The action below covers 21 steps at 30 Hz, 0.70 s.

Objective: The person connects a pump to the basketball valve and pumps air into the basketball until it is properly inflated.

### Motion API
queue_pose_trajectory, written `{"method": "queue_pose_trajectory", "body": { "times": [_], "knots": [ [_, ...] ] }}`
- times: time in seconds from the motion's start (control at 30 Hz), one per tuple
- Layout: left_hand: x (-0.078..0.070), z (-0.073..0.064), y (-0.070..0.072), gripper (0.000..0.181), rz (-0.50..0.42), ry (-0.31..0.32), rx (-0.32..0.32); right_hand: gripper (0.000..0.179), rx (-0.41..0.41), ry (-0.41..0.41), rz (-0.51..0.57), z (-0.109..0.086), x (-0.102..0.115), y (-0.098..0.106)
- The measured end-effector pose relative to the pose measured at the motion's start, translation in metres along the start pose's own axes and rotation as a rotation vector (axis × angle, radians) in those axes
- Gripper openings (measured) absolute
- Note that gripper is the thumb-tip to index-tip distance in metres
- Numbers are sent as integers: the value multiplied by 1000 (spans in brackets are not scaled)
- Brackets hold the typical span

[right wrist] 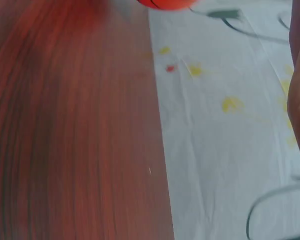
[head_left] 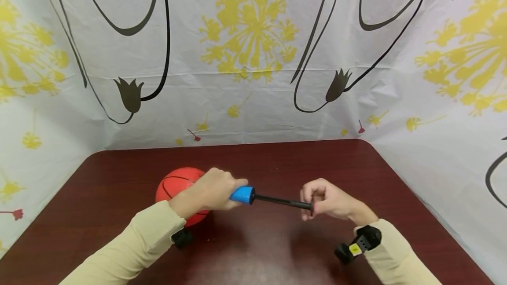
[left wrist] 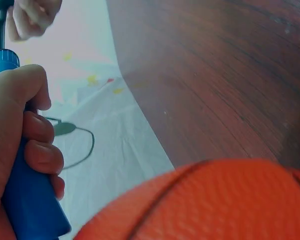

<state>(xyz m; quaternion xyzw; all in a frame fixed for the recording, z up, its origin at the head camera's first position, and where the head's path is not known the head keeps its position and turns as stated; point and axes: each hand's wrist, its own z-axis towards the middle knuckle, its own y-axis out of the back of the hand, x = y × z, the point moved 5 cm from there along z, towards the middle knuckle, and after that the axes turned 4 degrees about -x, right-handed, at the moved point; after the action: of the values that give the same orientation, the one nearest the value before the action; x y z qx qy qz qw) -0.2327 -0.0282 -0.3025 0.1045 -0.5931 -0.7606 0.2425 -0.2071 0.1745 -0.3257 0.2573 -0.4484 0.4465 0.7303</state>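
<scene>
My left hand (head_left: 215, 188) grips the blue barrel of a hand pump (head_left: 243, 195), its fingers wrapped round it, as the left wrist view shows close up. A black rod (head_left: 279, 201) is drawn out of the barrel towards the right. At the rod's far end my right hand (head_left: 332, 201) pinches the black handle (head_left: 311, 208) between thumb and fingers. The pump is held roughly level above the table. A red-orange toy basketball (head_left: 176, 184) with black lines sits behind the left wrist, partly hidden by it. Only an edge of the right hand shows in the right wrist view.
Beneath the hands lies a dark red-brown wooden table (head_left: 261, 162) with rounded far corners. White cloth (head_left: 245, 113) printed with yellow and dark flowers hangs behind it and along both sides. Black cameras are strapped to both wrists, the right wrist camera (head_left: 358, 245) carrying a yellow label.
</scene>
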Motion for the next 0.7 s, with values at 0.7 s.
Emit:
{"method": "queue_pose_trajectory", "body": {
  "times": [0.7],
  "knots": [
    [-2,-1,1,27,-22,-26,-29,10,-121,-33,7,19,-12,-12]
  ]
}}
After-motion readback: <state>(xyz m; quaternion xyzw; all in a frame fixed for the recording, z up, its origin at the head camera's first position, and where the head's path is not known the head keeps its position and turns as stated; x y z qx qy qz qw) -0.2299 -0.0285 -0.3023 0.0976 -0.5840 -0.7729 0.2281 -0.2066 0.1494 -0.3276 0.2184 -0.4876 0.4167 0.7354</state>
